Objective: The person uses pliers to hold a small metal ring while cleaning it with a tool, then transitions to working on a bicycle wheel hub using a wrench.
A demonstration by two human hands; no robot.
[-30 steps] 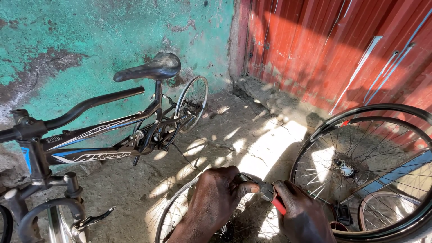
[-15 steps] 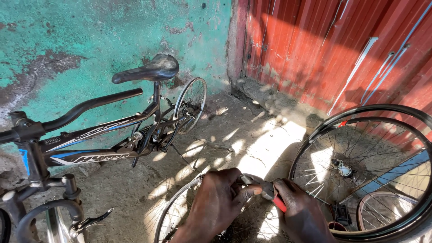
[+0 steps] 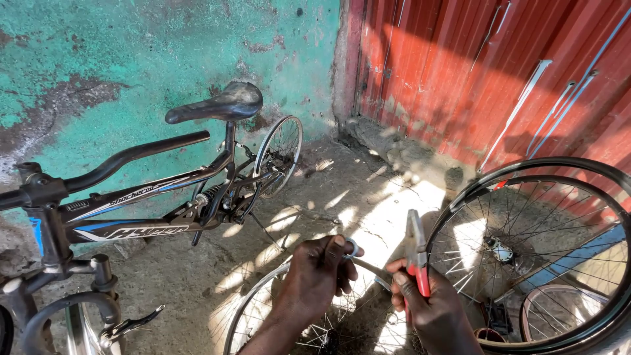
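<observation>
My left hand pinches a small metal piece at the rim of a bare bicycle wheel that lies low in front of me. My right hand is closed around red-handled pliers, their jaws pointing upward above the rim. The two hands sit close together over the wheel's upper edge. The wheel's spokes show below my hands; its lower part is cut off by the frame.
A black and blue bicycle with a black saddle leans against the green wall on the left. A tyred wheel stands at the right before a red corrugated metal wall. Concrete ground lies between.
My right hand has raised the pliers from lying level at the rim to standing upright. My left hand stays on the rim.
</observation>
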